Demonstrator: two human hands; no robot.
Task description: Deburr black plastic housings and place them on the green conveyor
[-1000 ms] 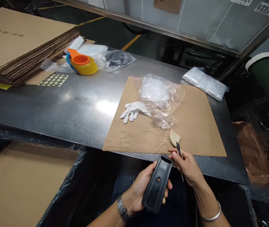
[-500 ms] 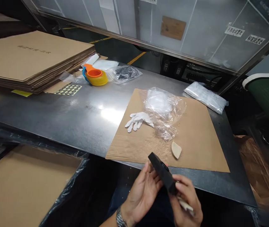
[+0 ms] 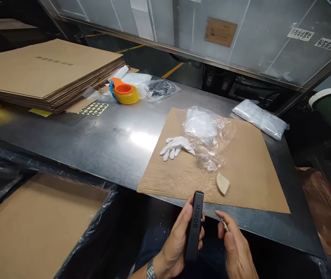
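Observation:
My left hand is wrapped round a flat black case-like part marked BOSCH, held upright on its edge below the table's front edge. To its right, apart from the part, my right hand is closed on a slim pointed tool; its tip shows between thumb and fingers, and the rest is hidden. Just beyond the hands a beige wedge-shaped pad lies on a cardboard sheet. A white glove and a clear plastic bag with white contents rest farther back on the sheet.
A steel table carries stacked cardboard at left, an orange and yellow tape dispenser, a sticker sheet and a wrapped white packet at right. A plastic-lined box stands at lower left.
The black part has passed from my right hand's grip into my left hand and turned upright, its lettered side showing. My right hand has drawn away to the right, keeping the slim tool.

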